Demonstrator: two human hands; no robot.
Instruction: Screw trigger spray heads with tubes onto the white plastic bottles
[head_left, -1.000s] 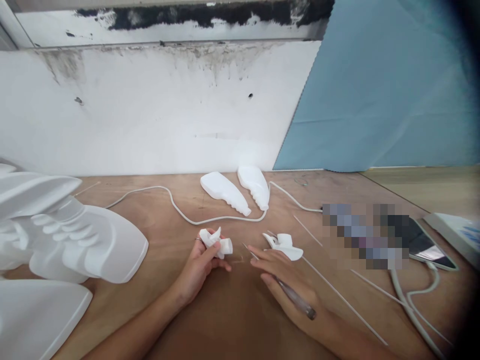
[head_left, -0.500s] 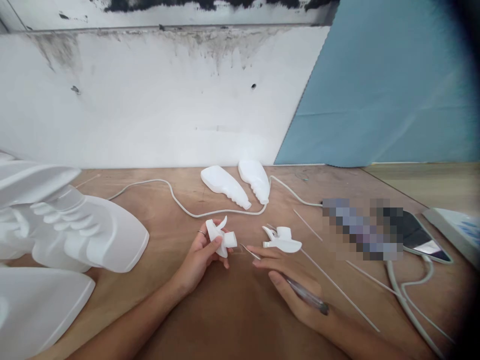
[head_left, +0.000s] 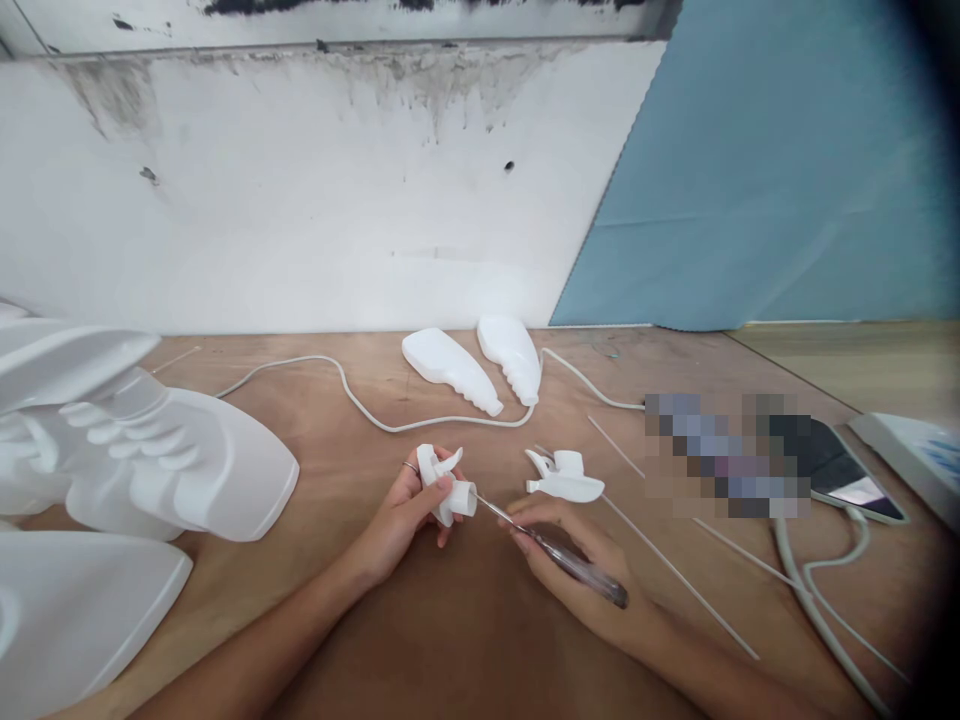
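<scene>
A white trigger spray head [head_left: 447, 490] is held in my left hand [head_left: 405, 515], its round collar turned to the right. My right hand [head_left: 577, 545] is wrapped round a thin tool with a clear handle [head_left: 581, 575] and a slim metal shaft, probably a screwdriver. The shaft's tip reaches the mouth of the collar; how far it goes in, I cannot tell. A second white trigger spray head [head_left: 566, 478] lies on the wooden table [head_left: 337, 610], just beyond my right hand.
Two white bottles [head_left: 451, 368] lie near the wall, a white cable [head_left: 427, 425] running by them. Several larger white bottles [head_left: 225, 465] crowd the left. Thin white tubes [head_left: 679, 575], a phone [head_left: 847, 470] and a blurred-out patch are at right.
My right hand has turned the tool so that its shaft points up-left, and its tip has come to the spray head's collar. My left hand has shifted slightly right with the spray head.
</scene>
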